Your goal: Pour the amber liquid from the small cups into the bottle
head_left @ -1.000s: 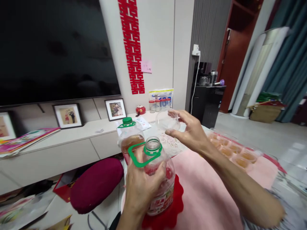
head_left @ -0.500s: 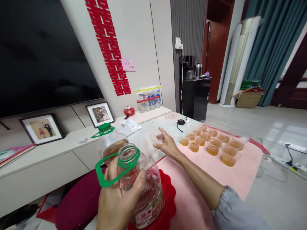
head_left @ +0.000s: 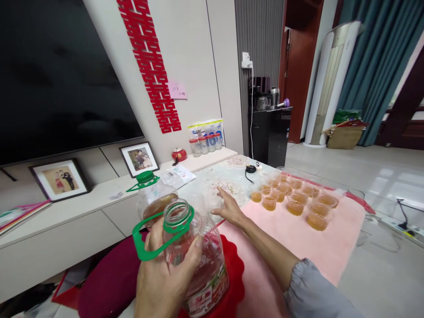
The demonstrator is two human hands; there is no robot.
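Observation:
My left hand (head_left: 168, 269) is closed around the upper body of a large clear plastic jug (head_left: 210, 265). The jug has an uncapped mouth and a green carrying handle (head_left: 145, 252) at its neck. It stands upright on a red scalloped mat (head_left: 236, 274). Beyond it, my right hand (head_left: 230, 208) is open over the table, thumb and fingers apart. Nearest to that hand is a clear, cup-like shape (head_left: 198, 204), partly hidden behind the jug. A second jug (head_left: 157, 196), capped in green and holding brownish liquid, is behind the first.
Several clear cups of amber liquid (head_left: 296, 204) sit on a pink cloth (head_left: 344, 229) at right. A black tape measure (head_left: 251, 168) lies on the patterned table cover. Along the wall are framed photos (head_left: 139, 159), red-lidded jars (head_left: 202, 145) and a plastic packet (head_left: 179, 175).
My right hand has moved slightly left and down, closer to the jug. A blurred clear shape by its fingers no longer shows there. The left hand keeps its hold.

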